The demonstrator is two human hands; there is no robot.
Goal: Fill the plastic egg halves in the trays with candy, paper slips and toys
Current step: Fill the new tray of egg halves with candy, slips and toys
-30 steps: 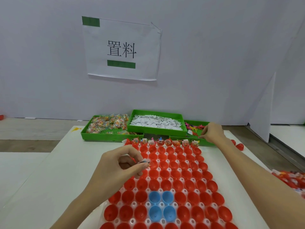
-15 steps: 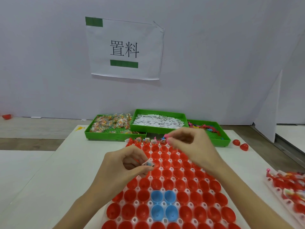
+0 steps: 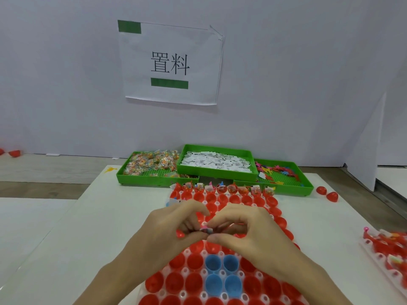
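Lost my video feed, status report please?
Left hand and right hand together pinching small items over egg tray. Far row filled. Nothing blocking.

Bright, even light; soft shadows, slight edge distortion
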